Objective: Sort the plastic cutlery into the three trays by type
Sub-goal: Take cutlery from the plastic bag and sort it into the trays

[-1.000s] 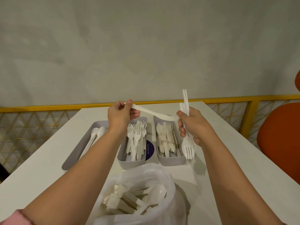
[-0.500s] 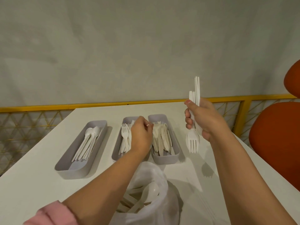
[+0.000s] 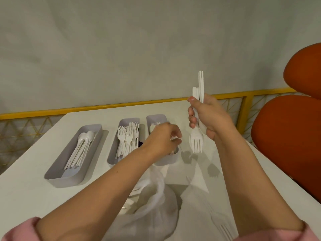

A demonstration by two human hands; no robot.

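Three grey trays are sitting side by side on the white surface [image 3: 34, 180], running away from the person. The left tray [image 3: 69, 181] is holding a stack of spoons [image 3: 81, 146], bowls at the far end. The middle tray [image 3: 112, 150] is holding a heap of forks [image 3: 127, 138], tines pointing away. The right tray [image 3: 165, 160] is showing only a little white plastic at its far end, because the left hand [image 3: 163, 140] is hovering right over it. That hand is turning its back to the viewer with its fingers loosely curled downward (from here I cannot tell whether anything is sitting between them). The right hand [image 3: 208, 119] is staying up in the air beside the right tray, fingers and thumb wrapping tightly round a bunch of cutlery [image 3: 201, 87] held upright. Thin handles are sticking up above the fist, and one fork [image 3: 196, 143] is hanging below it with its tines pointing down at the surface. A crumpled clear plastic bag [image 3: 152, 214] is lying close to the person, between the two forearms. A yellow railing [image 3: 104, 108] is running along behind the surface, and an orange chair [image 3: 286, 136] is standing off to the right.
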